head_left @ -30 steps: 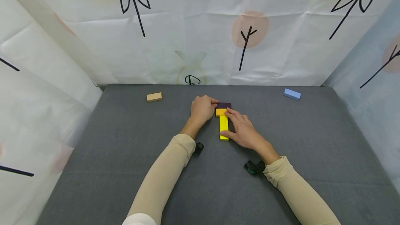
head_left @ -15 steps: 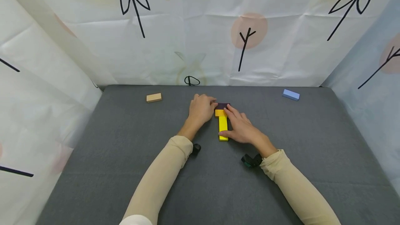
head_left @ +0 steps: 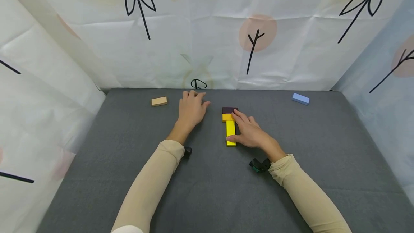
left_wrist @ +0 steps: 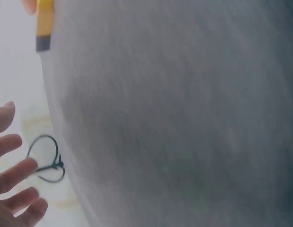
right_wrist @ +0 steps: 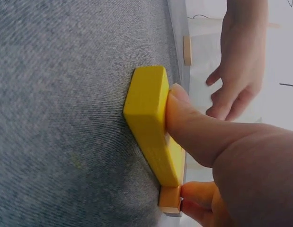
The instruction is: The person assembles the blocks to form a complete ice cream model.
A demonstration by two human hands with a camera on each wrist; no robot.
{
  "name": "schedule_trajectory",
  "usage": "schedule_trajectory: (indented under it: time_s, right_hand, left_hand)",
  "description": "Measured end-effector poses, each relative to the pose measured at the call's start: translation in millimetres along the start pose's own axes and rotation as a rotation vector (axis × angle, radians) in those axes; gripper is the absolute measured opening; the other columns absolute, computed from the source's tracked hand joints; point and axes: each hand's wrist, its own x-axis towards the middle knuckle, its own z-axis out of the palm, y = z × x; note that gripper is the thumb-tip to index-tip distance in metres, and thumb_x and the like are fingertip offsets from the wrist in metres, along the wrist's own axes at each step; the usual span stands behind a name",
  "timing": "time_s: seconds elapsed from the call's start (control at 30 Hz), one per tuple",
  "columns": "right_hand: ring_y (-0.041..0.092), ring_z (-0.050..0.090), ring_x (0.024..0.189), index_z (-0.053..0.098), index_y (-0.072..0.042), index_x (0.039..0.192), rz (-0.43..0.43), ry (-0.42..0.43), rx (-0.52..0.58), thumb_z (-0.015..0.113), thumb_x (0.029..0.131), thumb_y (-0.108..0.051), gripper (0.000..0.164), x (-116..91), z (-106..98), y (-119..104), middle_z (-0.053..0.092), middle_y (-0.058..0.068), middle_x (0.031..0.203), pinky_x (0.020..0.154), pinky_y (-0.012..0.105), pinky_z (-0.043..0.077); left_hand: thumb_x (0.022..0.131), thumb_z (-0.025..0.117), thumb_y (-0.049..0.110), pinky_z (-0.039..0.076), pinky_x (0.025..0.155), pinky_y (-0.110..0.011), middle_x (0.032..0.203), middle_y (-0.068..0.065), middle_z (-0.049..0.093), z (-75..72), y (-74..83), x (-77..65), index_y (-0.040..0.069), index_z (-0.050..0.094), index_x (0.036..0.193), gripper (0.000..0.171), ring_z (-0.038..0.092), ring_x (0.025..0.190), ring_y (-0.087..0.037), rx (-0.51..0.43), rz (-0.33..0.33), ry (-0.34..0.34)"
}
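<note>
A yellow block (head_left: 230,129) lies lengthwise on the table, its far end against an orange block (head_left: 227,117) set crosswise. Behind the orange one sits a dark purple block (head_left: 228,110). My right hand (head_left: 251,134) rests along the right side of this row. Its thumb (right_wrist: 186,120) presses on the near part of the yellow block, while its fingertips touch the orange and dark blocks. To the left, my left hand (head_left: 191,110) is held over the table with fingers spread, apart from the row and holding nothing. In the left wrist view its fingers (left_wrist: 18,175) are loosely extended.
A tan block (head_left: 159,101) lies at the back left of the grey table (head_left: 207,197), and a blue block (head_left: 300,99) at the back right. White curtains (head_left: 213,39) with plant drawings stand behind the table and along both sides.
My left hand has come off the dark block and moved left, its fingers spreading. My right hand stays on the row, which has hardly shifted.
</note>
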Motion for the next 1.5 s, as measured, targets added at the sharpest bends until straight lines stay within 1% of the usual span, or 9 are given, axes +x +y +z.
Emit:
schedule_trajectory:
  time_s: [0.13, 0.27, 0.37, 0.53, 0.67, 1.03, 1.3, 1.37, 1.5]
  right_hand:
    - [0.041, 0.036, 0.133, 0.019, -0.007, 0.164, 0.005, 0.001, 0.01, 0.069, 0.096, -0.046, 0.093, -0.4, 0.8, 1.6, 0.009, 0.012, 0.173, 0.112, 0.062, 0.032]
    - [0.04, 0.035, 0.133, 0.017, -0.008, 0.164, 0.008, -0.001, 0.018, 0.069, 0.097, -0.046, 0.093, -0.6, 1.2, 2.5, 0.008, 0.011, 0.173, 0.111, 0.06, 0.032]
    - [0.04, 0.035, 0.133, 0.017, -0.008, 0.164, 0.002, 0.001, 0.018, 0.068, 0.097, -0.045, 0.093, -0.6, 1.6, 3.4, 0.008, 0.011, 0.173, 0.111, 0.06, 0.032]
    - [0.04, 0.035, 0.133, 0.016, -0.008, 0.165, -0.002, 0.0, 0.016, 0.068, 0.098, -0.045, 0.092, -2.3, 1.3, 4.3, 0.008, 0.012, 0.173, 0.109, 0.06, 0.033]
    - [0.04, 0.035, 0.132, 0.016, -0.008, 0.165, -0.003, 0.0, 0.015, 0.067, 0.098, -0.044, 0.092, -2.9, 1.5, 4.7, 0.008, 0.012, 0.173, 0.108, 0.059, 0.034]
    - [0.041, 0.035, 0.134, 0.016, -0.009, 0.165, -0.003, 0.007, 0.008, 0.067, 0.098, -0.045, 0.091, -3.3, 2.2, 4.4, 0.008, 0.011, 0.173, 0.108, 0.06, 0.034]
    - [0.042, 0.034, 0.137, 0.015, -0.01, 0.165, 0.004, 0.007, 0.01, 0.067, 0.098, -0.046, 0.092, -1.8, 2.6, 3.4, 0.007, 0.01, 0.174, 0.111, 0.061, 0.033]
    - [0.042, 0.034, 0.137, 0.016, -0.01, 0.165, 0.008, 0.006, 0.008, 0.067, 0.097, -0.046, 0.092, -1.0, 2.9, 3.1, 0.008, 0.01, 0.174, 0.111, 0.061, 0.033]
    - [0.041, 0.034, 0.137, 0.016, -0.01, 0.165, 0.012, 0.005, 0.006, 0.068, 0.097, -0.047, 0.093, -0.2, 2.9, 2.7, 0.008, 0.01, 0.174, 0.111, 0.061, 0.033]
  left_hand:
    - [0.101, 0.057, 0.053, 0.039, 0.115, -0.055, 0.157, -0.014, 0.043, -4.3, -14.4, 1.0, 0.021, 0.048, 0.153, 0.062, 0.034, 0.148, -0.036, 0.078, 0.003, -0.01]
    - [0.099, 0.045, 0.068, 0.021, 0.126, -0.058, 0.17, -0.012, 0.021, -6.8, -30.5, 2.3, 0.026, 0.029, 0.163, 0.078, 0.013, 0.159, -0.037, 0.108, -0.006, -0.058]
    - [0.097, 0.038, 0.076, 0.011, 0.128, -0.06, 0.174, -0.007, 0.007, -7.2, -43.5, 3.1, 0.032, 0.017, 0.165, 0.085, 0.002, 0.161, -0.037, 0.123, -0.003, -0.084]
    - [0.096, 0.037, 0.078, 0.003, 0.128, -0.064, 0.175, -0.003, -0.003, -10.9, -64.2, 0.5, 0.036, 0.006, 0.165, 0.087, -0.007, 0.161, -0.038, 0.14, -0.018, -0.1]
    - [0.097, 0.038, 0.076, 0.002, 0.127, -0.066, 0.175, -0.005, -0.002, -15.9, -80.9, -1.2, 0.033, 0.009, 0.166, 0.086, -0.007, 0.161, -0.041, 0.135, -0.055, -0.09]
    - [0.1, 0.042, 0.07, 0.0, 0.125, -0.07, 0.174, -0.011, -0.001, -28.0, -122.7, -2.2, 0.029, 0.011, 0.166, 0.084, -0.009, 0.159, -0.046, 0.073, -0.153, -0.072]
    - [0.103, 0.043, 0.064, -0.002, 0.123, -0.072, 0.173, -0.017, 0.004, -39.8, -139.6, -6.4, 0.024, 0.011, 0.166, 0.082, -0.01, 0.157, -0.052, 0.016, -0.214, -0.108]
    - [0.103, 0.045, 0.062, 0.0, 0.123, -0.072, 0.173, -0.018, 0.006, -39.8, -143.6, -7.6, 0.021, 0.013, 0.166, 0.082, -0.007, 0.156, -0.053, 0.005, -0.222, -0.104]
    - [0.103, 0.052, 0.055, 0.003, 0.124, -0.071, 0.17, -0.021, 0.017, -37.9, -149.6, -9.8, 0.016, 0.024, 0.164, 0.077, 0.001, 0.156, -0.054, -0.042, -0.247, -0.076]
